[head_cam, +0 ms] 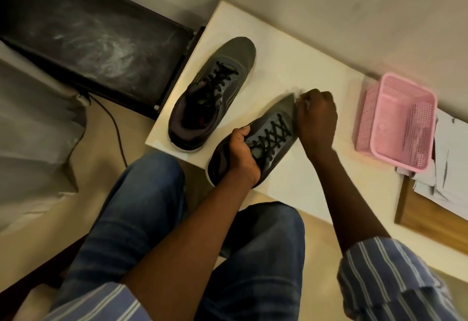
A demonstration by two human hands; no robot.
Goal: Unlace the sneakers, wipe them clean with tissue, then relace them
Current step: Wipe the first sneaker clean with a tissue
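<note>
Your left hand [243, 156] grips the near sneaker [255, 141] by its side at the collar, fingers curled over the edge, holding it at the front edge of the white table [298, 67] – your right hand [316, 118] is balled at its toe, though whether it holds tissue you cannot tell. Farther back the second sneaker [215, 93] stands laced on the table, with a pink basket [400, 123] off to the right

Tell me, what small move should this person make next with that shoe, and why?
Probably loosen the lace end near the toe. The left hand grips the near sneaker by its side, steadying it, and the right hand is curled at the toe, though what it pinches is blurred. Both this shoe and the far sneaker are fully laced, so unlacing seems due first.
</note>
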